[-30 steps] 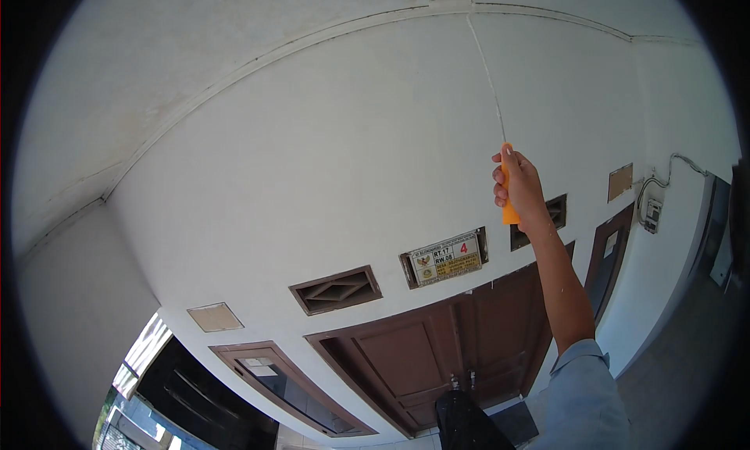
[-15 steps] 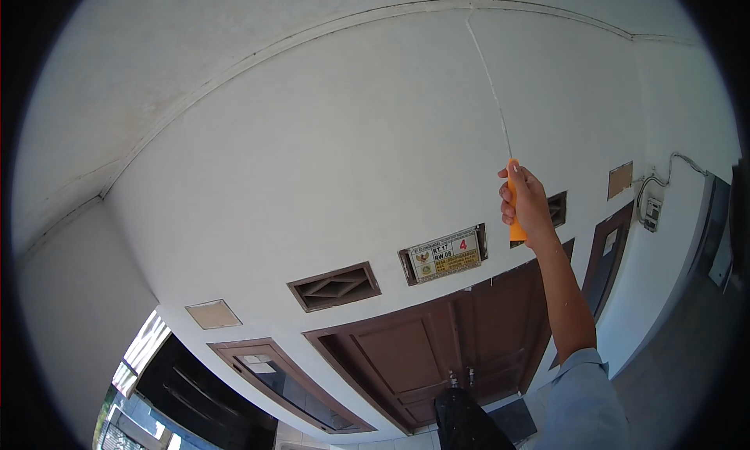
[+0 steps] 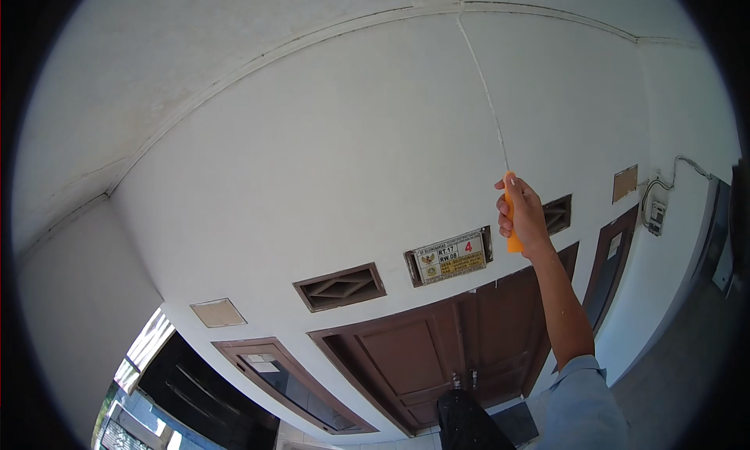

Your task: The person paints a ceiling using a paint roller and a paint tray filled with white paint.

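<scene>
My right hand (image 3: 522, 214) is raised in front of the white wall (image 3: 351, 153), its fingers wrapped round an orange handle (image 3: 513, 235). From the handle a thin pale rod (image 3: 486, 91) runs up and slightly left. Its far end reaches the ceiling trim (image 3: 375, 20), where a pale head, hard to make out, shows against the ceiling. The forearm, in a light blue sleeve, rises from the lower right. My left hand does not show.
Below the hand are a brown double door (image 3: 406, 356), a number plate (image 3: 451, 257) and a brown vent (image 3: 340, 287). Cables and an electrical box (image 3: 656, 217) are on the right wall. A dark object (image 3: 467, 423) shows at the bottom.
My right hand and the orange handle have moved slightly down. The rod's upper end has shifted a little left along the trim, and the whole view has shifted slightly.
</scene>
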### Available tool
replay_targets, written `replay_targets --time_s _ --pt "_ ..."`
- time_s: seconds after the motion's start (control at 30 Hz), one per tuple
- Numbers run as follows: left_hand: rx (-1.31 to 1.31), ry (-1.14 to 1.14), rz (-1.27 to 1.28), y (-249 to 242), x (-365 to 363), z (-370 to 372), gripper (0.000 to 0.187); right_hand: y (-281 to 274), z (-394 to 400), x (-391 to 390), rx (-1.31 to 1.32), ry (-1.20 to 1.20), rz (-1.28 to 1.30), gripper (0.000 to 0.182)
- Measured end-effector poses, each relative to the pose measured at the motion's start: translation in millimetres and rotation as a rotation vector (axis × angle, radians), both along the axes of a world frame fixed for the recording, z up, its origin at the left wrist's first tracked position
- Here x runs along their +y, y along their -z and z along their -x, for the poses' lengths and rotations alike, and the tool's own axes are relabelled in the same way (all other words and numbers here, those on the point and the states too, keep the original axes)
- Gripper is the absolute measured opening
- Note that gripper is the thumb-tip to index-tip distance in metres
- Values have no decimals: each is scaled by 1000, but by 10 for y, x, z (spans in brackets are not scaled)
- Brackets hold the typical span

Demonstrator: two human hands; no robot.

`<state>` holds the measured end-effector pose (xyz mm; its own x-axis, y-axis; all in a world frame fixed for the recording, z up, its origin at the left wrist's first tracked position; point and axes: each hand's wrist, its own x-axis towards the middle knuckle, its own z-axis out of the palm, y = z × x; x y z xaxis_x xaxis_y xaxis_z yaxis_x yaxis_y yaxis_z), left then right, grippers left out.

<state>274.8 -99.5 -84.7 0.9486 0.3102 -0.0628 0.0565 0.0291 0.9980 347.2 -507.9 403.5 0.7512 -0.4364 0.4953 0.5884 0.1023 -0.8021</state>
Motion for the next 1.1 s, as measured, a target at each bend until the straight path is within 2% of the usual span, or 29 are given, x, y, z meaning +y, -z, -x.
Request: replay_targets --time_s 0.3,0.6,1.1 --pt "-17 6 0 7 4 -52 68 -325 -195 23 -30 -73 27 39" --pt "-15 17 9 65 -39 -52 68 62 -154 139 -8 -59 31 40" --pt "-37 42 3 87 -66 -115 67 -233 -214 130 -43 -35 55 42"
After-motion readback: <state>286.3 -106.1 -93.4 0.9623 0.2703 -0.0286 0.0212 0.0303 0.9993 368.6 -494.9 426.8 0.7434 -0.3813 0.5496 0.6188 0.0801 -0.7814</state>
